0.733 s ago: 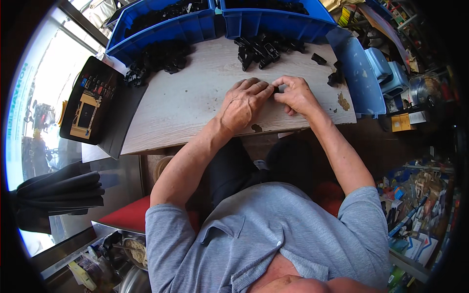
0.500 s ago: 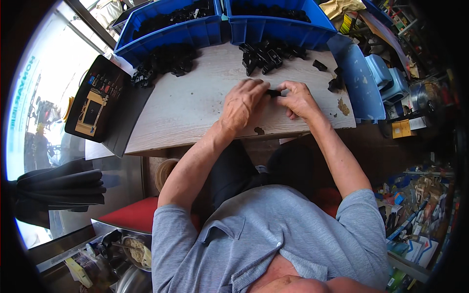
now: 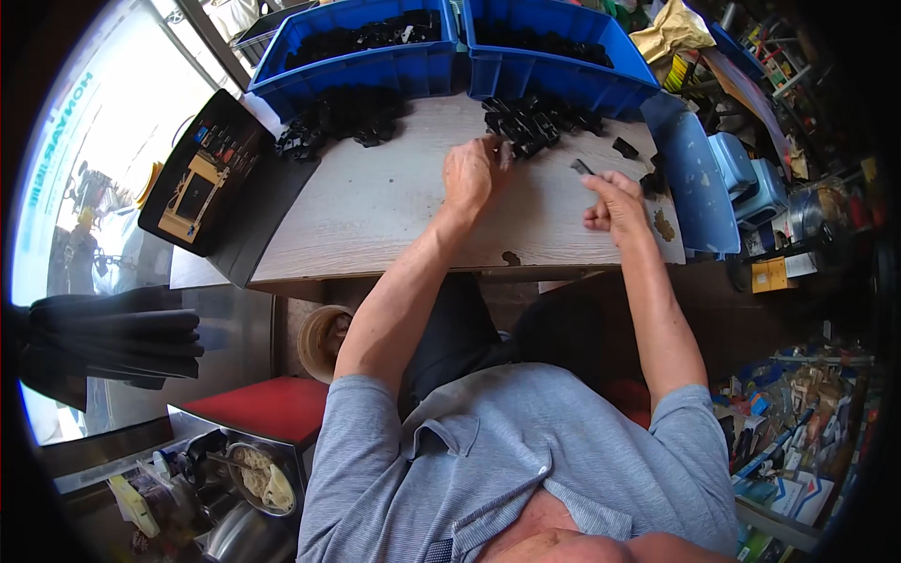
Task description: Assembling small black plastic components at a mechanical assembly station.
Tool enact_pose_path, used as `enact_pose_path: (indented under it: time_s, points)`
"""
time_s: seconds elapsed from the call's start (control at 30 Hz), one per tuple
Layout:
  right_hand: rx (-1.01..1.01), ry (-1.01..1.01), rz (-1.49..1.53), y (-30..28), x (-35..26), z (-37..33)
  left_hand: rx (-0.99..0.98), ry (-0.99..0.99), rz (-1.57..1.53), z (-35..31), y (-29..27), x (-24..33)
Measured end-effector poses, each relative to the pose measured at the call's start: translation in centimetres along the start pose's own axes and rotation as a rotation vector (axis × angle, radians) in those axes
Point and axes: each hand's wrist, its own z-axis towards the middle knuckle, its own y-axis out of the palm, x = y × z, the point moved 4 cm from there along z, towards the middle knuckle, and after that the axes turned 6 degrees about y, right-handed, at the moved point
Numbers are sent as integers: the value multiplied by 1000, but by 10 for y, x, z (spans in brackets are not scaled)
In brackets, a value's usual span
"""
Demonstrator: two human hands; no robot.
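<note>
My left hand (image 3: 472, 175) reaches to the near edge of a pile of black plastic parts (image 3: 530, 129) on the worktable. Its fingers bend toward the pile, and their tips are blurred, so I cannot see whether they grip a part. Farther right, my right hand (image 3: 618, 206) is closed, with a small dark flat piece (image 3: 581, 167) sticking out between thumb and finger. The piece points up and left, above the tabletop. One loose black part (image 3: 625, 147) lies just beyond that hand.
Two blue bins (image 3: 366, 66) of black parts line the table's far side. Another black heap (image 3: 343, 117) lies at the left, beside a dark open case (image 3: 194, 188). A light blue tray (image 3: 693, 178) stands along the right edge of the worktable (image 3: 375, 220).
My hands have moved apart. The left has gone forward to the pile; the right has shifted rightward and back, holding the small dark piece. The whole view has shifted slightly.
</note>
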Motion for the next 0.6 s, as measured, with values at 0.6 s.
enact_pose_path:
  time_s: [0.6]
  points:
    - [79,-1,-10,15,-10,-1,153,213,752,-20,-133,-90]
